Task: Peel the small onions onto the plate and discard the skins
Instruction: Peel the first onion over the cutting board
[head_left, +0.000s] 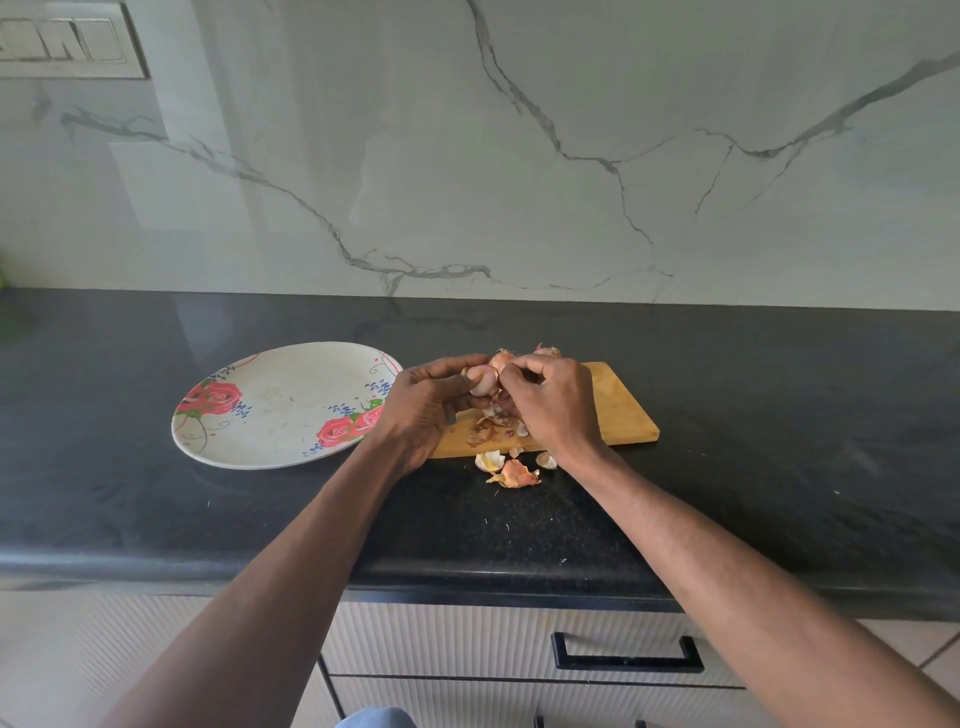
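Note:
My left hand (426, 405) grips a small pale pink onion (482, 381) above the left end of a wooden cutting board (621, 410). The fingers of my right hand (550, 400) pinch at the onion's top. Two more unpeeled onions (546, 351) sit at the board's far edge, partly hidden behind my hands. Loose skins (511, 473) lie on the board and on the black counter just in front of it. A white plate with red roses (280, 405) lies left of the board with no onion on it.
The black stone counter (779, 441) runs wide to both sides and ends at a marble wall behind. Below its front edge are ribbed drawers with a black handle (628, 657). A switch panel (67, 41) is on the wall at upper left.

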